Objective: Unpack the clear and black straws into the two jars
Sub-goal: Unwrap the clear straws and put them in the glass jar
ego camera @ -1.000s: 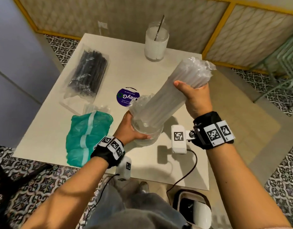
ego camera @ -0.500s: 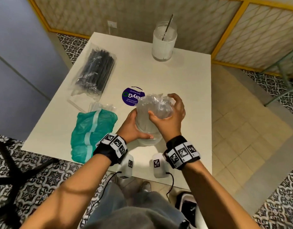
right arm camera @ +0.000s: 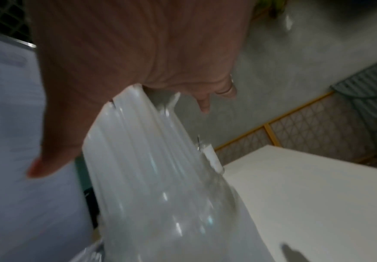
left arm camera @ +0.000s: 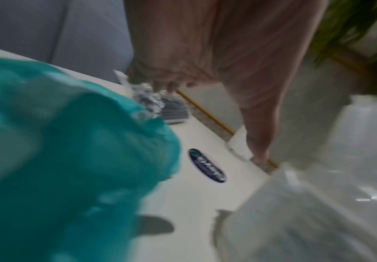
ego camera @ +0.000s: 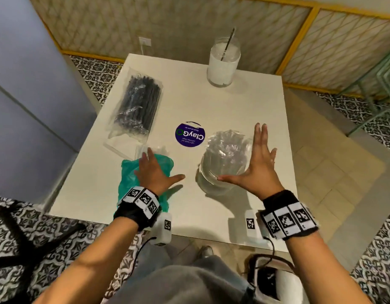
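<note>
A glass jar [ego camera: 213,183] stands near the table's front, packed with clear straws [ego camera: 225,150] that stand upright in it. My right hand [ego camera: 258,163] hovers just right of the jar, fingers straight and spread, holding nothing. In the right wrist view the clear straws [right arm camera: 147,159] rise right under the palm. My left hand [ego camera: 153,170] is open too, palm down over a teal bag [ego camera: 143,194], away from the jar. A sealed pack of black straws [ego camera: 138,104] lies at the back left. The second jar [ego camera: 222,62] stands at the far edge with one black straw [ego camera: 228,43] in it.
A round purple sticker [ego camera: 189,134] lies mid-table on the white table [ego camera: 244,102]. Crumpled clear wrapping [ego camera: 143,149] pokes out beyond the teal bag [left arm camera: 70,150]. The floor drops away on the table's right side. The left wrist view is blurred.
The right hand stood the tilted bundle of clear straws down into the jar, which the left hand held. Both hands have now let go and spread apart, the left over the teal bag.
</note>
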Motion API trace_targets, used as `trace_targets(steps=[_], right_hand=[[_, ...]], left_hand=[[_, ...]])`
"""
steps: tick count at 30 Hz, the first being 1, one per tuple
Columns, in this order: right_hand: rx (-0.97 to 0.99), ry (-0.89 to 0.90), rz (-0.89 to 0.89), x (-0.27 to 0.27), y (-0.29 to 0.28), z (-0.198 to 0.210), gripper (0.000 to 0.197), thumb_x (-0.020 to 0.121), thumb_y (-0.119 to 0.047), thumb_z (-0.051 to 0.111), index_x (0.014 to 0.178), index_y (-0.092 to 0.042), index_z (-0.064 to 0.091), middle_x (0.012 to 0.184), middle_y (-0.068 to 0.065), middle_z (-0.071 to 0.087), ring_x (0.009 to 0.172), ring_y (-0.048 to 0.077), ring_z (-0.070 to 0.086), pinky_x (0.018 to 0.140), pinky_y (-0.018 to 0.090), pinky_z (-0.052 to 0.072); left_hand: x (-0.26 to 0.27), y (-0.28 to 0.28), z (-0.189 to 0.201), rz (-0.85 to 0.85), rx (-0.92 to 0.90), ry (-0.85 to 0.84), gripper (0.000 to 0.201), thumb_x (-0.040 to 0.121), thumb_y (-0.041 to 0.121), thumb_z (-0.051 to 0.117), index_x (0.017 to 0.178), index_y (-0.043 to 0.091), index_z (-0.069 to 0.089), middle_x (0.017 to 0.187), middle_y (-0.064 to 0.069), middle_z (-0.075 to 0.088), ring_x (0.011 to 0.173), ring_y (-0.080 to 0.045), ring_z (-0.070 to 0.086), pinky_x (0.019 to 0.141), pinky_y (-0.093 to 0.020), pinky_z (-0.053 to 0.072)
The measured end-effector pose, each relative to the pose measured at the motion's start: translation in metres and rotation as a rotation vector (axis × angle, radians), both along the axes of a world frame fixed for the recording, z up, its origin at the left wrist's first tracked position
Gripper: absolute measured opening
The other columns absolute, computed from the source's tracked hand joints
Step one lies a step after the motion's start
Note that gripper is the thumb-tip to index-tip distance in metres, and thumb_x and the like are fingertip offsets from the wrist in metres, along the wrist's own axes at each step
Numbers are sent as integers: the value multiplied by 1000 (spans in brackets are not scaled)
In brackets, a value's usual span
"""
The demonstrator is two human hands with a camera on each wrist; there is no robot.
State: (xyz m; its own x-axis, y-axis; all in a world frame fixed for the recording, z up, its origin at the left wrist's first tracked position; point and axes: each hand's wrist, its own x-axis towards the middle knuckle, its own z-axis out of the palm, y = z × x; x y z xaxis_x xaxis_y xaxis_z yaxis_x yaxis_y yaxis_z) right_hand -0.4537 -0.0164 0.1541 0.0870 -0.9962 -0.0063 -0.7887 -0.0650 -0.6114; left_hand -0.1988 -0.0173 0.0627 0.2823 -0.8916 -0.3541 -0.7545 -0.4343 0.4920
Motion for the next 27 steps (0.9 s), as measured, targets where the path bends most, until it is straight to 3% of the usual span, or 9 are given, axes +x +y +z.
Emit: trace_targets(steps=[5,9,12,15,17,18,20,23,27], right_hand=[[-354,-157,-138,49,19,49,115,67,-61,67,149,-17,0,160,9,-3,149,21,-4,115,50,-13],[-464,-312,-64,134,9,32,71,80,-41,65,136,-11,34,149,4,26,142,21,25,119,40,22],[-127,-363,-176,189,-11,-22,60,84,-44,60,130,-10,43,138,4,44,126,21,44,106,35,39],[572,-463,-447,218,-28,-87,86,77,-63,61,136,-4,39,137,12,48,122,28,50,101,33,39],[813,-506,-523,231,-33,-120,106,47,-89,58,107,-1,61,98,11,62,90,28,58,91,38,44],[841,-540,-565,237,-36,-134,95,37,-91,59,78,-5,64,74,8,61,71,26,55,79,37,45],[833,-650,-644,249,-43,-147,66,46,-76,71,56,-12,58,52,3,56,54,24,50,63,33,45],[798,-810,-747,275,-54,-136,74,49,-54,85,100,-3,67,91,10,71,81,27,67,79,37,57],[658,-712,-711,304,-68,-136,93,56,-32,89,131,-7,39,122,8,53,106,23,55,92,26,44]], left_hand=[[47,17,-42,67,279,-108,152,42,69,78,145,15,-20,157,-18,-16,145,-40,-6,113,-65,6],[86,19,-62,-39,361,-96,148,51,43,87,143,14,-26,156,-21,-12,143,-40,14,115,-53,23],[125,19,-66,-57,262,-1,146,50,26,90,145,4,-18,151,-25,13,137,-40,27,114,-42,27],[158,20,-71,-131,193,81,140,47,17,92,144,-7,-5,141,-29,29,130,-41,36,110,-41,29],[175,19,-74,-201,243,105,141,46,20,92,145,-4,-5,143,-25,26,133,-38,32,112,-40,28],[181,18,-75,-231,267,120,139,48,22,90,145,-2,-7,145,-22,23,135,-36,29,113,-39,26],[187,18,-79,-251,289,162,135,53,20,88,146,1,-8,147,-19,21,137,-33,26,114,-35,23],[186,20,-80,-236,289,217,131,54,21,87,148,8,-4,146,-15,23,136,-31,32,113,-35,28],[186,21,-85,-181,235,273,117,61,25,84,148,10,7,141,-13,33,131,-29,39,111,-34,30]])
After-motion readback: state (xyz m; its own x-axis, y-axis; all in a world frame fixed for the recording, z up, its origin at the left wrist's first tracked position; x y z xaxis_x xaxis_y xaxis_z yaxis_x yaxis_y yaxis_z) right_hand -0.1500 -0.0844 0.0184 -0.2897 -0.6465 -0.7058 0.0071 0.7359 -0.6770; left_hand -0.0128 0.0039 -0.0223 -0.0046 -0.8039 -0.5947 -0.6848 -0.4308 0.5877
